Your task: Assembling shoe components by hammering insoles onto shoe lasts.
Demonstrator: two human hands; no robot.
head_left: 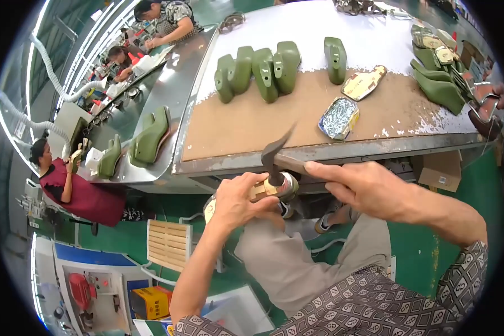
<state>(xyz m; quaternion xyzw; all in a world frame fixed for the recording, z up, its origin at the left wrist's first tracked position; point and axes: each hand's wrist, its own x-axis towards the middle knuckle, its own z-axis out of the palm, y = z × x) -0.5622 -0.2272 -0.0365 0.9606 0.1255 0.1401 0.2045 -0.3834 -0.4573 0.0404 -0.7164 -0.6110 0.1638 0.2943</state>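
My right hand (369, 187) is wrapped round the wooden handle of a hammer (271, 159) with a long curved claw. The hammer's striking face rests on or just over the yellowish sole side of a shoe last (262, 191) held above my lap. Gripping that last is my left hand (232, 204), its fingers across the top and much of the last hidden beneath them. A yellowish end of it shows to the left of the hand. Ahead on the table (224, 134) sit an open foil-lined packet (340, 117) and an insole piece (364, 82).
Several green shoe lasts (265, 70) stand on the table, and more lie piled (439, 87) at the far right. Two others stand on a metal bench (176, 84) at left. A slatted wooden stool (168, 245) is low on the left. Co-workers (81, 187) are beyond the bench.
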